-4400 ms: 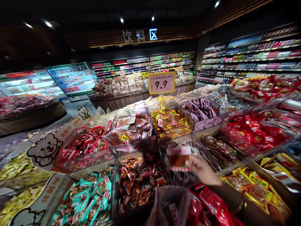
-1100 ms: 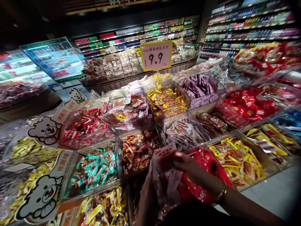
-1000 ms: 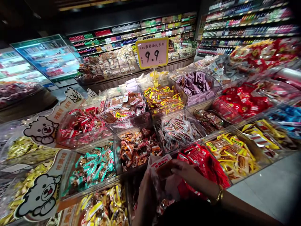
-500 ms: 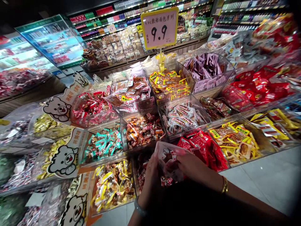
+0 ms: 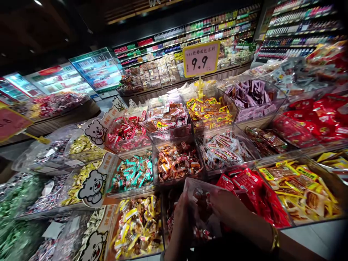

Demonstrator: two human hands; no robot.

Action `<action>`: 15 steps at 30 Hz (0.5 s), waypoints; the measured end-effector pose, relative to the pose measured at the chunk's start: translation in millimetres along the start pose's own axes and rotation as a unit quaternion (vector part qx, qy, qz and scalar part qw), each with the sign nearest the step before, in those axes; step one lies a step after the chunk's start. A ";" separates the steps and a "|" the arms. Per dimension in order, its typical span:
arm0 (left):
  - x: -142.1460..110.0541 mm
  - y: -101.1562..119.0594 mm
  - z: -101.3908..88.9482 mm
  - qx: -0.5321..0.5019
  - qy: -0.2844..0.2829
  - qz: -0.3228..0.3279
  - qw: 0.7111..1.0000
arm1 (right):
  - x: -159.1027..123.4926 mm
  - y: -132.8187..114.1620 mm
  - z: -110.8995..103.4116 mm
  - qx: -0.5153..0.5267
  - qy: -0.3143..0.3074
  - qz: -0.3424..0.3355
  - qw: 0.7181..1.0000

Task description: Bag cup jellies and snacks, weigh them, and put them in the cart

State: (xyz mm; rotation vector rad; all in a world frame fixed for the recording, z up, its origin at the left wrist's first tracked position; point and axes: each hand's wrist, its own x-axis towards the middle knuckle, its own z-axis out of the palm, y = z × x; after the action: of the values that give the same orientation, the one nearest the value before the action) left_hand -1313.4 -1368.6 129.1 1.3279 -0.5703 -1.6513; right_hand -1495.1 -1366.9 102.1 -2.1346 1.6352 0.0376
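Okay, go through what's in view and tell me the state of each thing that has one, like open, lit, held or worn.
Plastic bag: open-topped, wrapped snacks inside.
Left hand: gripping the bag's side.
Right hand: at the bag's mouth; grip unclear.
Gold bracelet: worn, right wrist.
9.9 price sign: raised above the bins.
Green-framed display fridge: lit.
Turquoise-wrapped snacks: piled loose.

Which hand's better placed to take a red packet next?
Right, I'd say. The right hand is beside the red packets, at the bag, its fingertips hard to make out. The left hand is across the bag, farther off, and appears to be holding its side.
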 end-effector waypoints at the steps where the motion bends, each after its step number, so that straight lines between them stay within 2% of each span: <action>1: -0.8 1.4 0.3 -0.005 -0.006 0.005 1.000 | 0.0 -0.1 -0.7 0.000 0.017 -0.019 1.000; 5: -2.5 10.5 5.1 -0.040 0.002 0.018 0.999 | 5.2 -0.6 -4.2 0.019 0.077 -0.049 0.996; 9: 2.8 19.1 4.0 -0.057 0.001 0.007 0.998 | 15.1 -3.2 -16.0 0.014 0.050 -0.041 0.998; 12: 8.5 20.3 -1.5 -0.061 0.005 0.006 0.998 | 23.5 -4.2 -25.7 0.012 0.063 -0.053 0.997; 15: 13.3 17.8 -7.0 -0.056 0.009 0.007 0.998 | 31.8 -2.6 -26.7 -0.001 0.070 -0.068 0.995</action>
State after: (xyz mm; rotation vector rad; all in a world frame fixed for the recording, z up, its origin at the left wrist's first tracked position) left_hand -1300.5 -1387.2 134.4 1.2537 -0.4689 -1.6337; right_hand -1489.7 -1405.0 117.8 -2.2909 1.5609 -0.1554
